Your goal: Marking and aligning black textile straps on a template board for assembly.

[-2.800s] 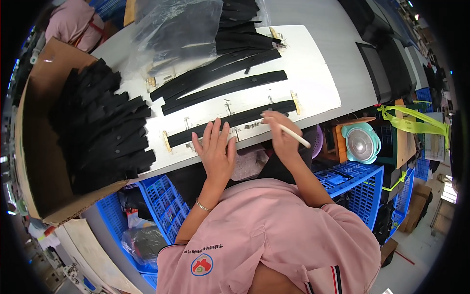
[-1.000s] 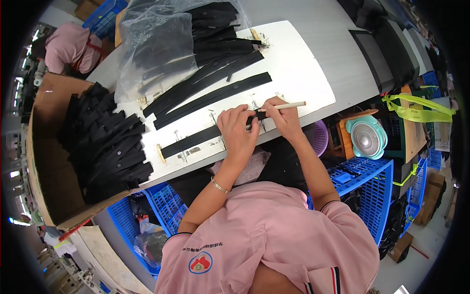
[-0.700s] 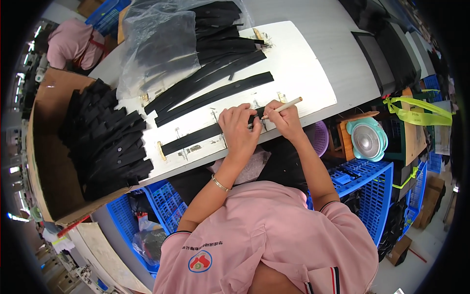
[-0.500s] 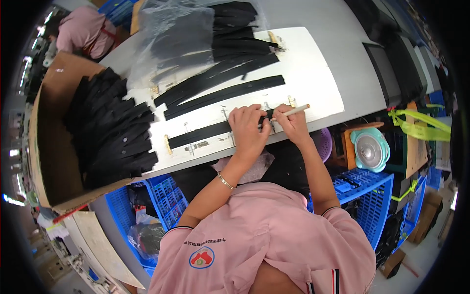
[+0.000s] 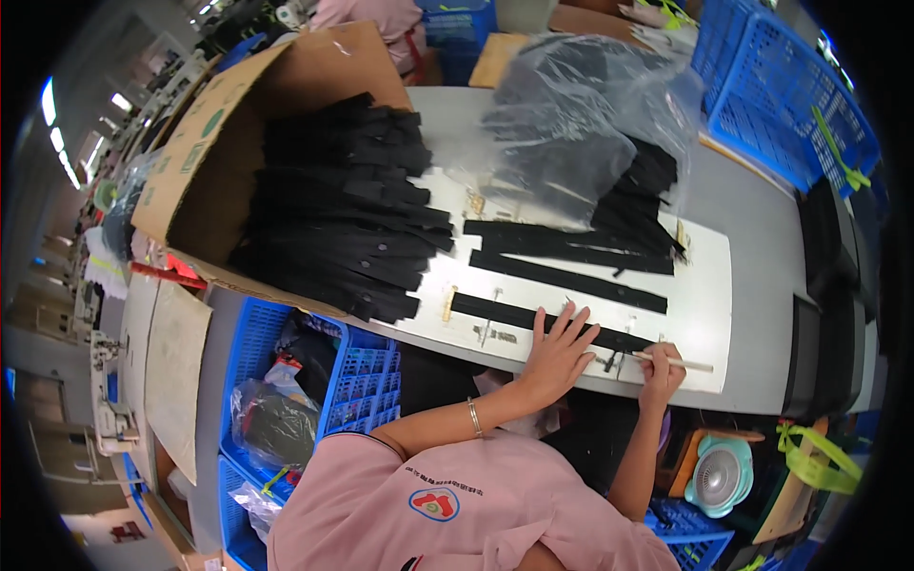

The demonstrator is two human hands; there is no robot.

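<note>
My left hand (image 5: 562, 350) lies with its fingers spread over a long black fabric strip (image 5: 490, 307), which stretches across the near part of a white board (image 5: 706, 285). At the strip's right end, my right hand (image 5: 660, 371) is closed round a slim white pen (image 5: 693, 364). Its tip is hard to make out beside the fingers. Farther back on the board lie another black strip (image 5: 571, 280) and more strips, partly under a clear plastic bag (image 5: 562, 124).
An open cardboard box (image 5: 205, 157) packed with black strips (image 5: 343, 224) stands left of the board. Blue crates (image 5: 367, 385) sit below the table edge, another blue crate (image 5: 790, 100) at the back right. A turquoise fan (image 5: 721, 476) is low right; a person (image 5: 376, 24) is beyond.
The view has swung, so the table and box appear farther right. My left hand has opened from bent fingers to spread ones and is farther from my right hand, which still holds the pen.
</note>
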